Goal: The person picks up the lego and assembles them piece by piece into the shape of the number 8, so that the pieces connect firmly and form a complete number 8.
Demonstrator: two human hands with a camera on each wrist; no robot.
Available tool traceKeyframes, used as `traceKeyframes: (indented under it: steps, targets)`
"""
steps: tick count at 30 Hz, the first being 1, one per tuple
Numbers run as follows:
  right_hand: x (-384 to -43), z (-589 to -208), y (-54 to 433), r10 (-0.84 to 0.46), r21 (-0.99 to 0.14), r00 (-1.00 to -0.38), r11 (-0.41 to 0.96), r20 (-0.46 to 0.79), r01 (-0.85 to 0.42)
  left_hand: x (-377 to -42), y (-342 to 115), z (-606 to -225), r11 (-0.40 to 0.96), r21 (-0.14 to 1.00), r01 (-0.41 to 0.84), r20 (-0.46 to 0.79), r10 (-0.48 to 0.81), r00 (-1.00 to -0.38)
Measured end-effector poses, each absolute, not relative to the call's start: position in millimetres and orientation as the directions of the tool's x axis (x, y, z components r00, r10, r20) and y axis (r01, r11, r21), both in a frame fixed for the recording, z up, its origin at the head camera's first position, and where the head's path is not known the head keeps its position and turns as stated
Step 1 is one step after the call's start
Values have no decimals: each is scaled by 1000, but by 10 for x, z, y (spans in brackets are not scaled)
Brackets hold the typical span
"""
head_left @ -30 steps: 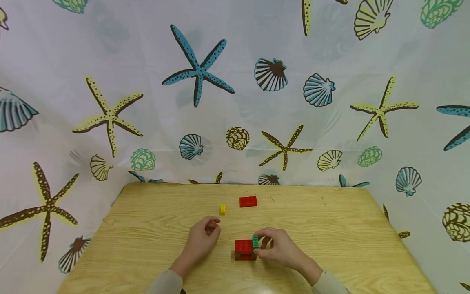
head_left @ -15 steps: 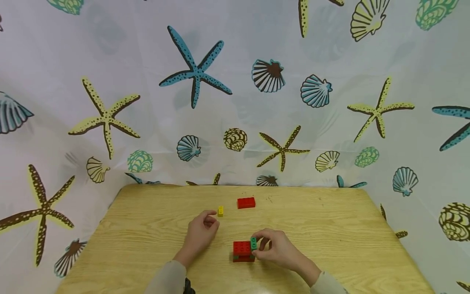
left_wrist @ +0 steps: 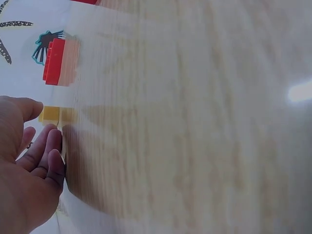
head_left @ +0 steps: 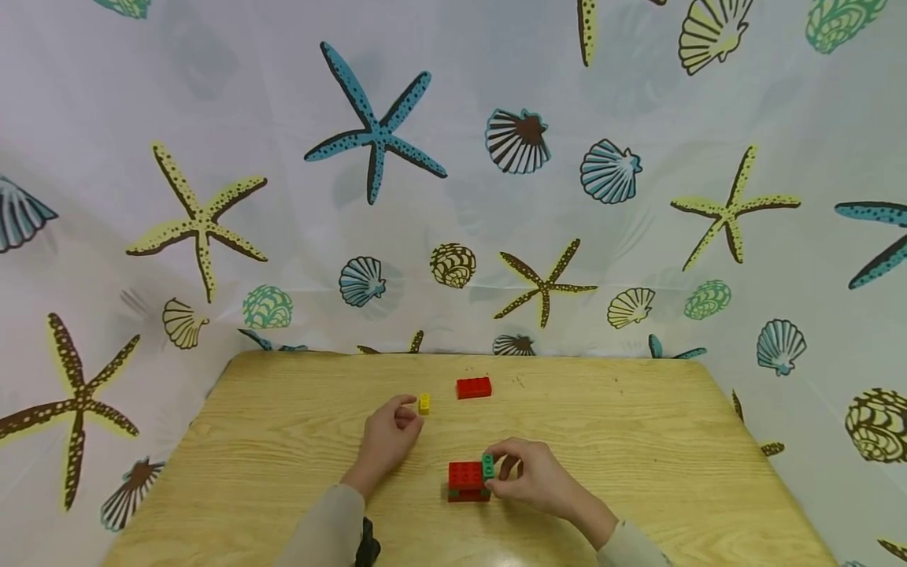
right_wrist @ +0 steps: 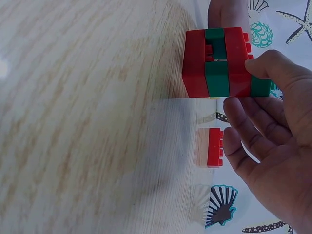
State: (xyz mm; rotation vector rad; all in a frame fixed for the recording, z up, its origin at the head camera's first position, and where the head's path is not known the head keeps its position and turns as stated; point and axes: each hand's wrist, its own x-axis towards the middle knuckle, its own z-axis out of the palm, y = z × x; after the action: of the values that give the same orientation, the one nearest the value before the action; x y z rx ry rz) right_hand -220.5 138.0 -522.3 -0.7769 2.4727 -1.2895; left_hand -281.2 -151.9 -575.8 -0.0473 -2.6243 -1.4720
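Near the front middle of the table stands a stack of toy building bricks: a red brick below, green bricks in the middle layer, another red brick above. My right hand pinches a small green brick at the stack's right end, on top of the upper red brick; the right wrist view shows the thumb against the stack. My left hand, fingers loosely bent, is beside a small yellow brick. In the left wrist view its fingertips are close around that yellow brick; whether they touch it I cannot tell.
A loose red brick lies farther back, right of the yellow one. The wooden table ends at a white curtain printed with starfish and shells, which hangs behind and along both sides.
My left hand has moved forward to the yellow brick. The right hand stays at the stack with the green brick, and the view has shifted slightly.
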Motion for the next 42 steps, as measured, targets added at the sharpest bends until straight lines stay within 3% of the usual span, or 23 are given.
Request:
traceKeyframes:
  steps: [20,42]
  targets:
    - [-2226,-5215,1378,-570,-814,-821,466,25,-347,-2951,-1522,-5643,681,723,116,98,66,-993]
    - [-2227,-5188,1383,-565,-823,-825,469,-1,-320,-2973,-1495,-5649,731,672,121,96,77,-992]
